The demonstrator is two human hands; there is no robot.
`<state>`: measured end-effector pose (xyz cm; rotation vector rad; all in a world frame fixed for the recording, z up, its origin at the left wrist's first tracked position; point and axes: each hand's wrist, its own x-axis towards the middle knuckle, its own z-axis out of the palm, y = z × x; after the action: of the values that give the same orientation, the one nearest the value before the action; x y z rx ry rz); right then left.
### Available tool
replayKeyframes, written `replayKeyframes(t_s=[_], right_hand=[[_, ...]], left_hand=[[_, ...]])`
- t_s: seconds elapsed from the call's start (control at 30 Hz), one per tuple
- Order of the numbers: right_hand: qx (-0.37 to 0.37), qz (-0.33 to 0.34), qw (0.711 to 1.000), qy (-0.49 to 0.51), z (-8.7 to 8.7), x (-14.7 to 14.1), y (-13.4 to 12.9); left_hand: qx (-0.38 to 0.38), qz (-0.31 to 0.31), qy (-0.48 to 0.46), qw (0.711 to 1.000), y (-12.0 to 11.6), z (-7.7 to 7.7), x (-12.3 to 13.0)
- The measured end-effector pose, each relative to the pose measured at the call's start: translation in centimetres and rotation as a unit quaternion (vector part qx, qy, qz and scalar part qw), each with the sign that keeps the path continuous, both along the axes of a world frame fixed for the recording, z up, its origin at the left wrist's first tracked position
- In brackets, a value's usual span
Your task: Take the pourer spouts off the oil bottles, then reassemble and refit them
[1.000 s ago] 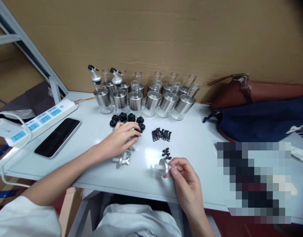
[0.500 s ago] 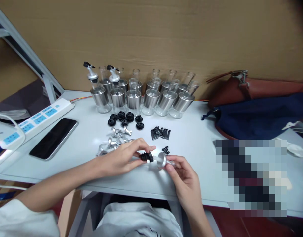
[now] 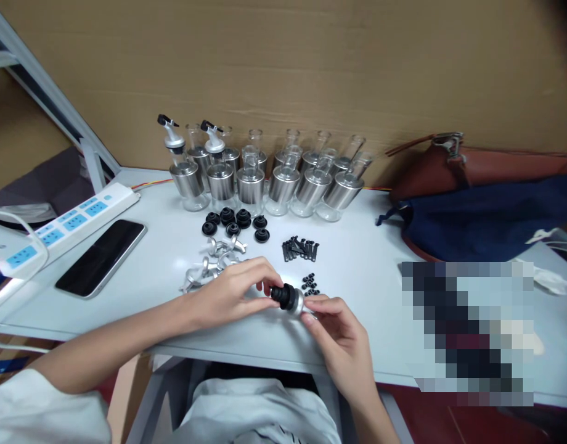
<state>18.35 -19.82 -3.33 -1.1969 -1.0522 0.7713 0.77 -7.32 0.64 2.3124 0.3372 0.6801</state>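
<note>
Between thumb and fingers, my left hand [image 3: 240,288] grips a ribbed black stopper [image 3: 282,296]. My right hand [image 3: 342,330] pinches the narrow end of a silver pourer spout [image 3: 299,302]. The stopper sits against the spout's wide collar, and its tube is hidden inside the stopper. Just behind my left hand lie several loose silver pourer spouts [image 3: 211,266], partly covered by it. Beyond them is a group of black stoppers [image 3: 232,223]. Small black caps [image 3: 310,284] and thin black flip levers [image 3: 301,249] lie behind the joined parts.
Glass bottles with steel sleeves [image 3: 251,186] stand in rows at the back; two front-left ones carry pourers. A phone [image 3: 101,258] and a power strip [image 3: 71,228] lie left. A brown bag [image 3: 505,168] and navy cloth [image 3: 487,219] sit right, near a blurred-out patch.
The stopper and the spout, apart before with the tube showing between them, are now pressed together. My left hand has shifted slightly right, and more of the small caps show.
</note>
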Motion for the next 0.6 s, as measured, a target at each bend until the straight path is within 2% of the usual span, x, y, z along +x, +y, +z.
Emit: replayKeyframes(t_s=[0.23, 0.4, 0.5, 0.6], right_hand=[[0.034, 0.032, 0.999, -0.026, 0.13, 0.10, 0.16], [0.067, 0.022, 0.994, -0.085, 0.32, 0.07, 0.09], [0.094, 0.021, 0.987, -0.132, 0.21, 0.05, 0.08], [0.115, 0.016, 0.981, -0.154, 0.09, -0.02, 0.07]], left_hand=[[-0.166, -0.011, -0.004, 0.986, -0.22, 0.65, 0.38], [-0.296, 0.021, -0.007, 0.955, -0.33, 0.36, 0.62], [-0.292, 0.034, 0.027, 0.955, -0.32, 0.54, 0.62], [-0.229, 0.046, 0.054, 0.971, -0.31, 0.85, 0.50]])
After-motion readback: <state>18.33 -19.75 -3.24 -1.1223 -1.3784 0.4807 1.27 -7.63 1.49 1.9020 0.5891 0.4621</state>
